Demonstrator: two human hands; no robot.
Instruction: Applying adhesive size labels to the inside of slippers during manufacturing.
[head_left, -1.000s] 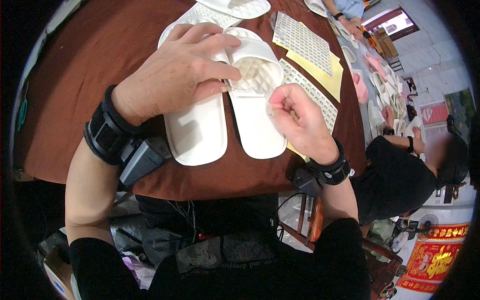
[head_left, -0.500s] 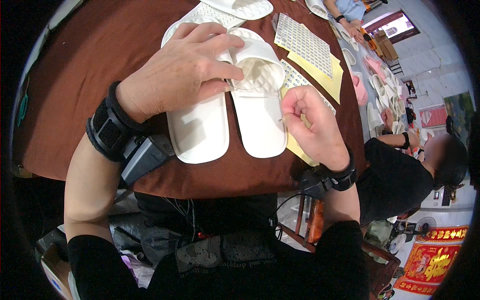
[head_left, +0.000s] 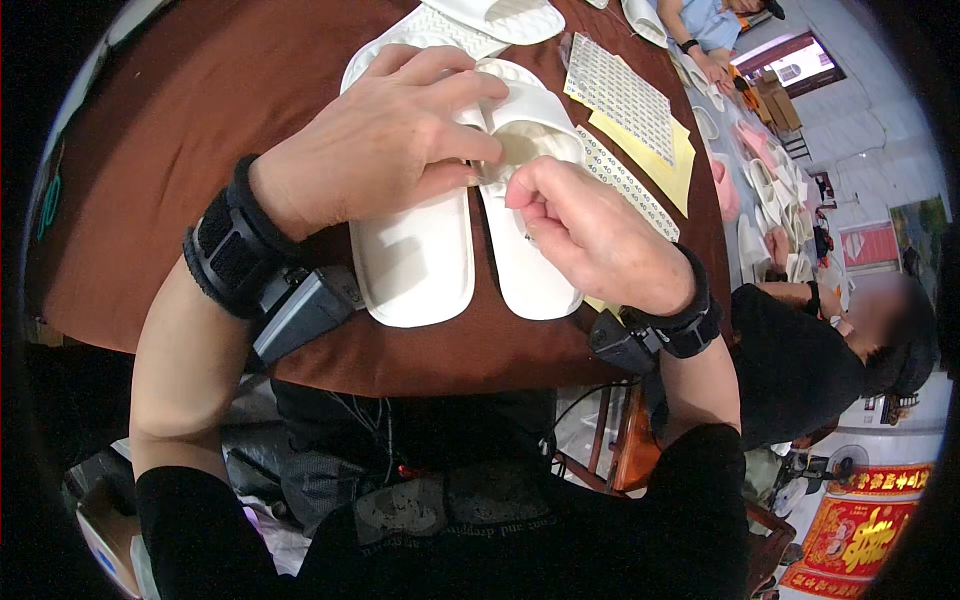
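Two white slippers lie side by side on the brown cloth: a left slipper [head_left: 415,275] and a right slipper [head_left: 540,285], their straps toward the far side. My left hand [head_left: 395,145] rests across the left slipper's strap. Its thumb and index finger close at the slippers' inner edges, where the grip is partly hidden. Over the right slipper's footbed, just nearer than its strap, my right hand [head_left: 590,225] is closed with the fingertips pinched. Whatever it pinches is too small to make out.
More white slippers [head_left: 510,18] lie at the far edge. Right of the pair are a printed sticker sheet [head_left: 620,95], yellow backing paper [head_left: 682,165] and another sticker sheet [head_left: 645,205]. A person in black [head_left: 790,355] sits right, beside a table of slippers [head_left: 770,195].
My right hand has moved left and slightly away from me, from the right slipper's outer edge to over its middle. My left hand keeps its hold on the pair.
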